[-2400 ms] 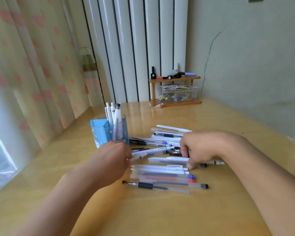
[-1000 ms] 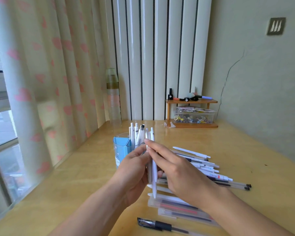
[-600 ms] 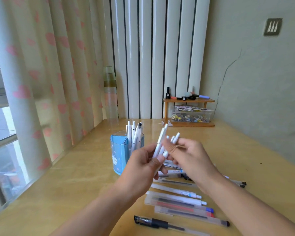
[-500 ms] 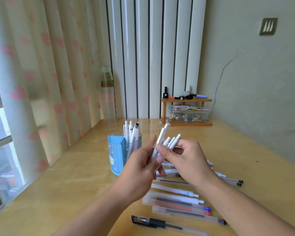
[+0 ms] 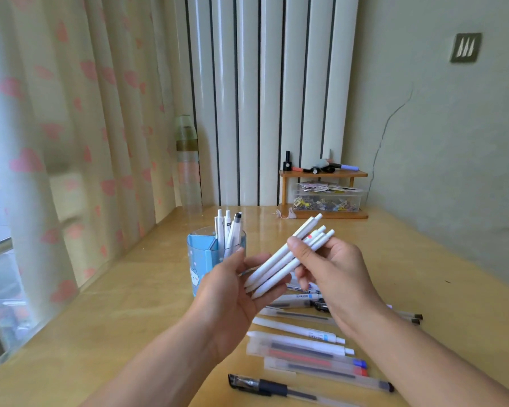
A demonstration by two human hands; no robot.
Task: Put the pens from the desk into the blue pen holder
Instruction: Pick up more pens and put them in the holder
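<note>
White plastic click pens, a bundle of about three or four (image 5: 285,257), lie slantwise in the air above the yellow wooden desk (image 5: 135,318), tips low toward 7 o'clock and clickers high toward 1 o'clock. The right hand (image 5: 332,277) pinches the bundle near its upper half, thumb over the barrels and fingers curled beneath. The left hand (image 5: 232,295) lies open and cupped, palm up, with the pen tips resting against its fingers; it does not close round them. At 10 o'clock from the hands, partly behind the left fingers, stands the round blue pen holder with a cartoon print (image 5: 202,259), which holds three upright white pens (image 5: 228,230). At 5 o'clock from the hands more pens lie on the desk: white and clear-barrelled ones in a loose row (image 5: 306,345), and nearest the camera a black-grip gel pen (image 5: 274,389).
</note>
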